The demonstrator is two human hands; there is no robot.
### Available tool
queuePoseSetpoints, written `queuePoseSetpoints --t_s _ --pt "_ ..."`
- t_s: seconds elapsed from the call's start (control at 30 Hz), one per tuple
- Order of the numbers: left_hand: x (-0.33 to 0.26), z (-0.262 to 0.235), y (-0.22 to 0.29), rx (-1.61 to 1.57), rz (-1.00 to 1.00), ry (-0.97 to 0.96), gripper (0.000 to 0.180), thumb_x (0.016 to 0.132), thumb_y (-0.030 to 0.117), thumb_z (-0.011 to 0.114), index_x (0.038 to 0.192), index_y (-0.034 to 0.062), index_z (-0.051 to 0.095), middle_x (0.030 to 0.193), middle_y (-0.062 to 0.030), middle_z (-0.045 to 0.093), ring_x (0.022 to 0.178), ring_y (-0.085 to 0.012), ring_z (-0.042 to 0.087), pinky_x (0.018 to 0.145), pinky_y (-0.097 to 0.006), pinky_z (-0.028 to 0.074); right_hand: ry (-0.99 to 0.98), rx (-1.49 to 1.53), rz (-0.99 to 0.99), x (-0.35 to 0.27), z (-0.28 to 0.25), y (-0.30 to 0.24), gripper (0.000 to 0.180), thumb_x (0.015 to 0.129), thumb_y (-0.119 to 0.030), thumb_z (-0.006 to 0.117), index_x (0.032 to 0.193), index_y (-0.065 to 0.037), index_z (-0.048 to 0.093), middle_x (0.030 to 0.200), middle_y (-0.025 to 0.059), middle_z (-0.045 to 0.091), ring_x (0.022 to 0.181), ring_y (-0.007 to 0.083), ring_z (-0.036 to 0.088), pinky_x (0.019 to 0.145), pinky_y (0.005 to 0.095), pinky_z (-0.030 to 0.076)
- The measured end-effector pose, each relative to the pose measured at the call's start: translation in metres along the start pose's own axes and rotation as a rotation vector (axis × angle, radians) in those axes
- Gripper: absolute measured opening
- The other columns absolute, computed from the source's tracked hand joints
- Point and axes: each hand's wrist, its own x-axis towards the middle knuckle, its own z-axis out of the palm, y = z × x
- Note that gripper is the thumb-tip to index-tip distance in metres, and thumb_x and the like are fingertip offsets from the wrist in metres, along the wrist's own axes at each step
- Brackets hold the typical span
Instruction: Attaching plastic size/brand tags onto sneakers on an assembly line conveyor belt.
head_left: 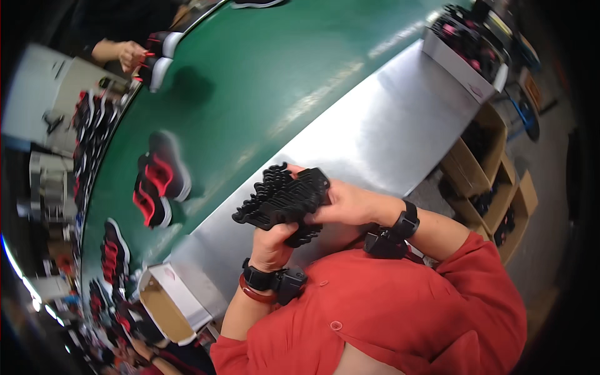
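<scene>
Between my two hands is a thick stack of black plastic hangers [281,199] with curled, hook-like ends, lying nested against one another. My left hand [274,245] grips the stack from below at its near side, thumb pressed along it. On the other side my right hand [337,201] is closed around the stack's right end. Both hold it over the bare metal ledge [369,131] in front of my body. Some of my fingers are hidden behind the hangers.
Beyond the ledge runs a green conveyor belt [250,94] carrying black-and-red shoes [159,178]. Another person's hand [130,56] touches a pair at the far edge. A filled white box [465,56] stands far right, an open box [169,303] at left, and cardboard cartons [478,153] at right.
</scene>
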Motion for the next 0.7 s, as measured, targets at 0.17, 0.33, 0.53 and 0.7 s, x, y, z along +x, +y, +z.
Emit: queuePoseSetpoints --t_s 0.17,0.33,0.53,0.7 --pt "-0.036 -0.031 0.005 0.315 0.113 0.276 0.024 0.086 0.003 0.066 0.110 0.0024 0.065 0.104 -0.0046 0.066 0.093 -0.0137 0.062 0.082 -0.029 0.051 -0.066 -0.430 0.063 0.050 0.032 0.022 0.045 0.083 -0.018 0.069 0.122 -0.002 0.055 0.104 0.0117 0.065 0.099 0.0185 0.060 0.090 0.0332 0.048" --pt "-0.051 -0.053 -0.004 0.113 0.297 0.428 0.023 0.086 -0.002 0.065 0.109 0.0002 0.065 0.103 -0.0054 0.067 0.092 -0.0145 0.062 0.082 -0.029 0.052 0.076 -0.356 0.061 0.067 0.062 0.045 0.038 0.079 -0.014 0.071 0.113 0.000 0.061 0.099 0.0100 0.066 0.092 0.0179 0.061 0.085 0.0329 0.050" --pt "-0.052 -0.081 -0.002 -0.126 0.217 0.406 0.024 0.087 -0.002 0.063 0.112 -0.0015 0.061 0.105 -0.0082 0.067 0.096 -0.0199 0.064 0.087 -0.035 0.054 0.051 -0.099 0.403 0.080 0.047 0.027 0.017 0.079 -0.010 0.070 0.094 -0.002 0.066 0.078 0.0028 0.067 0.075 0.0105 0.063 0.071 0.0257 0.050" --pt "-0.045 -0.106 -0.012 -0.282 0.247 0.361 0.030 0.087 -0.002 0.062 0.117 0.0007 0.058 0.107 -0.0104 0.066 0.098 -0.0259 0.065 0.091 -0.042 0.053 -0.051 -0.963 0.061 0.086 0.027 0.010 0.047 0.074 0.002 0.063 0.120 -0.001 0.055 0.096 0.0105 0.063 0.084 0.0237 0.062 0.080 0.0335 0.049"
